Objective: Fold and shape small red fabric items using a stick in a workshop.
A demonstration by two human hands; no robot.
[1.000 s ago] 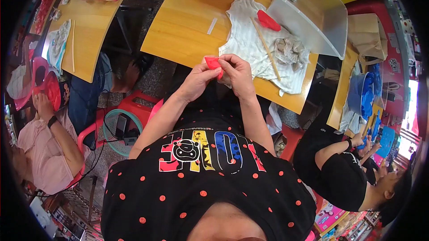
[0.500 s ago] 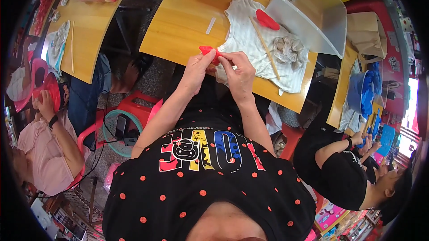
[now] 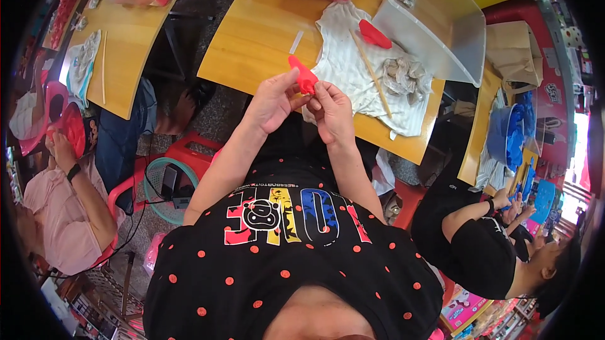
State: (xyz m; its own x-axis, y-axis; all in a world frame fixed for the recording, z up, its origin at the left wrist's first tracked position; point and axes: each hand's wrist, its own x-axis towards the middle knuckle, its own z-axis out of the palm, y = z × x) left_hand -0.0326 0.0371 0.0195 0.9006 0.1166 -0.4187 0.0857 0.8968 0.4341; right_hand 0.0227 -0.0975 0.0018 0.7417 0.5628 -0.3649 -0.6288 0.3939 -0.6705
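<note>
Red piece (image 3: 305,76), head view: it is lying between the two hands, over the table's (image 3: 252,31) near edge, its long axis slanting from upper left to lower right. The right hand (image 3: 335,112) is pinching the lower end, angling inward from the lower right. The left hand (image 3: 271,102) is flanking it, thumb beside its edge; whether it is gripping cannot be told. Beyond, a white cloth (image 3: 340,44) is lying to the right.
</note>
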